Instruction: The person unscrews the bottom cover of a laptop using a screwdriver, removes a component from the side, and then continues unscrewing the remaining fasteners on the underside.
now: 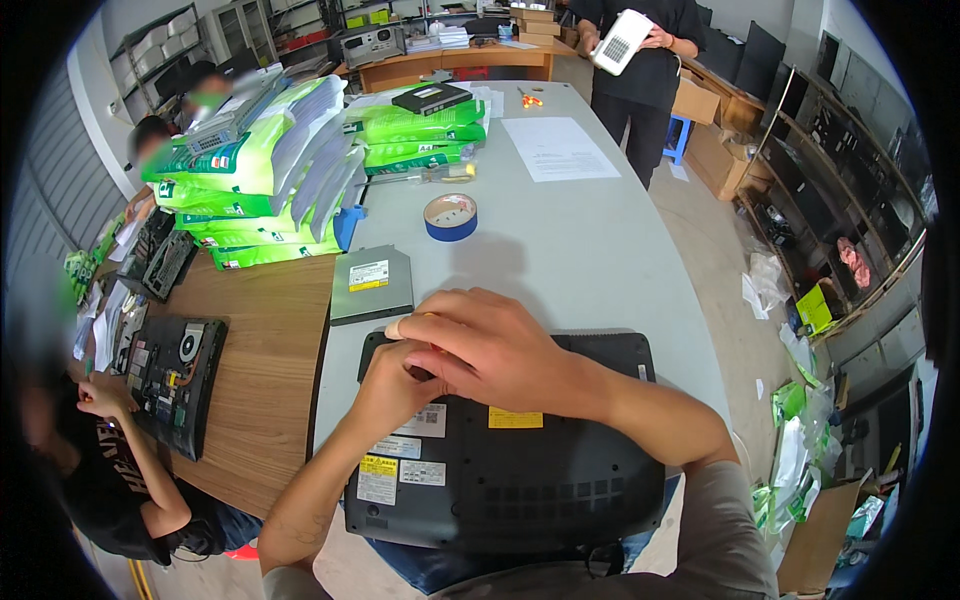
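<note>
A black laptop [560, 470] lies upside down at the near edge of the table, its labelled underside facing up. My left hand [402, 385] and my right hand [495, 350] meet over its far left part. The fingers of both are bent and pressed together, the right hand arching over the left. Whatever they hold is hidden between them. Just beyond the laptop's far left corner lies a silver optical drive [385, 298] with a label on top. Farther off sits a roll of tape [451, 228] with a blue outer face.
Green paper packs [240, 170] are stacked at the left, with a screwdriver [450, 174] beside them. A printed sheet [560, 150] lies farther back. At the left, another person's hand [103, 400] is by an opened laptop [180, 380]. A standing person [645, 80] holds a white device [622, 42].
</note>
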Demonstrator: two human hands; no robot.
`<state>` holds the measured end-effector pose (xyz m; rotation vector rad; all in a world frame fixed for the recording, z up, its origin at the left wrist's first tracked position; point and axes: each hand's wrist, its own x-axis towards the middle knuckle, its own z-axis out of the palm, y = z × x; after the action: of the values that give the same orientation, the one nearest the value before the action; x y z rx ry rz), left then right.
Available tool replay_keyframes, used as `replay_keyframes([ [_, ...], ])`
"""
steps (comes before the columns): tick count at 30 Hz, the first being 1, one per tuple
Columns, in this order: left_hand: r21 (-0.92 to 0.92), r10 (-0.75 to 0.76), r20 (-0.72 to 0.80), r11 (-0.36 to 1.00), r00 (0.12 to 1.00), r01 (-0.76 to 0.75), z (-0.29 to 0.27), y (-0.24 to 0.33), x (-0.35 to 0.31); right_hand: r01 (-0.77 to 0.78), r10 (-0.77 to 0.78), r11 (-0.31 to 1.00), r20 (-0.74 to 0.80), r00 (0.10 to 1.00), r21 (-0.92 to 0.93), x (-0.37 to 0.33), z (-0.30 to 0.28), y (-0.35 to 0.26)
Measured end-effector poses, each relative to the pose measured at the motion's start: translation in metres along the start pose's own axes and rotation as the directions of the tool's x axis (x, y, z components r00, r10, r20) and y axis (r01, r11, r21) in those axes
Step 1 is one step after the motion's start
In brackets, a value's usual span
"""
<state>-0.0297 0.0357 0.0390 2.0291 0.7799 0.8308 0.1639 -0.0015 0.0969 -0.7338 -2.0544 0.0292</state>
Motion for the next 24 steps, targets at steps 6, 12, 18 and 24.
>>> replay_keyframes([
  [6, -0.171, -0.232, 0.060, 0.956, 0.971, 0.239, -0.0025, 0.0004, 0.0009, -0.016, 0.016, 1.000, -0.007, 1.000, 0.005, 0.0009, -0.0005, 0.0015],
  [12, 0.014, 0.014, -0.029, 1.000, 0.999, -0.013, 0.0004, 0.0015, 0.0008, 0.017, -0.017, 1.000, 0.002, 1.000, -0.019, 0.0007, -0.0007, 0.0008],
  [18, -0.078, -0.161, 0.041, 0.984, 0.986, 0.163, -0.0026, 0.0001, 0.0004, 0.013, -0.013, 1.000, -0.033, 0.999, -0.009, 0.0010, -0.0006, 0.0023],
  [24, -0.242, 0.076, 0.011, 0.968, 0.997, -0.071, 0.0008, 0.0018, 0.0021, 0.036, -0.036, 0.999, -0.047, 0.998, -0.010, 0.0013, 0.0011, 0.0027],
])
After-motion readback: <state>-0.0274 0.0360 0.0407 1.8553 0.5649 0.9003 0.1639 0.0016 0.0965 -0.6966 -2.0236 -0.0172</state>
